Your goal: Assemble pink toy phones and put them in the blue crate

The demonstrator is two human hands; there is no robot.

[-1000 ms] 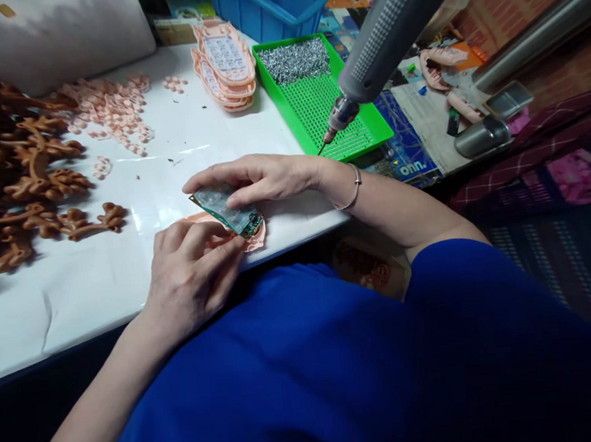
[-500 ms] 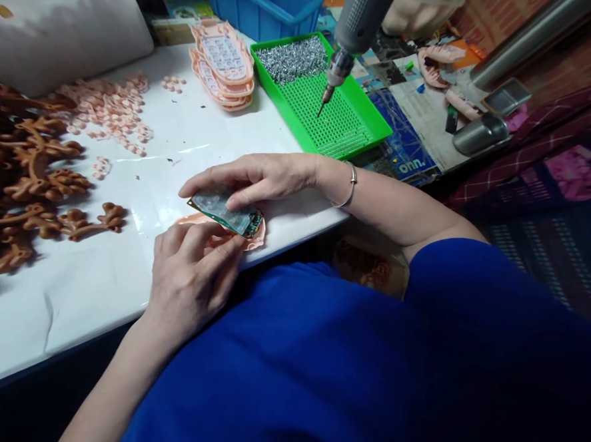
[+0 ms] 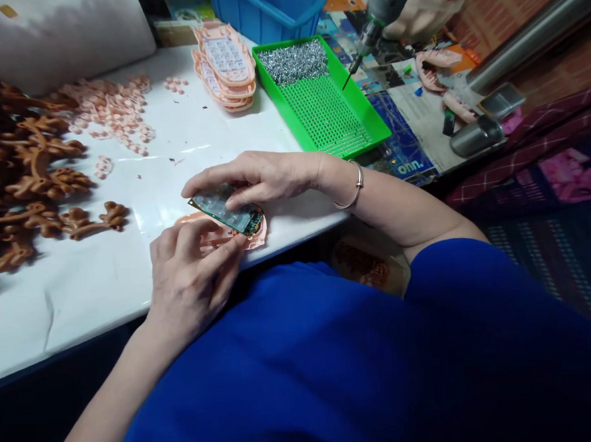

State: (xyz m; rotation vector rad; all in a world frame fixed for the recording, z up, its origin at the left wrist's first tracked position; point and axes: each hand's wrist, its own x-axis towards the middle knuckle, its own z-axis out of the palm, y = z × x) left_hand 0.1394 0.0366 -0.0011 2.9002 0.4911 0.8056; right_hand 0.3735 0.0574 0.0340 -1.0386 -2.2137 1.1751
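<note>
On the head view, nearer me than the green tray (image 3: 380, 126), I see a circuit board (image 3: 215, 204) tilted over a pink shell (image 3: 258, 238). The right hand (image 3: 267, 175), half closed, holds the board between thumb and fingers. The left hand (image 3: 191, 267) curls at the shell; I cannot tell its grip. Left of the tray stands 1 shell stack (image 3: 226, 62).

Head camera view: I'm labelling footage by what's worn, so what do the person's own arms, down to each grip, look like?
Neither the left grip nor the right grip wears a glove. A slim silver-coloured metal bangle circles the right wrist. A plain royal-blue fabric sleeve ends near the right elbow; the left forearm is uncovered.
</note>
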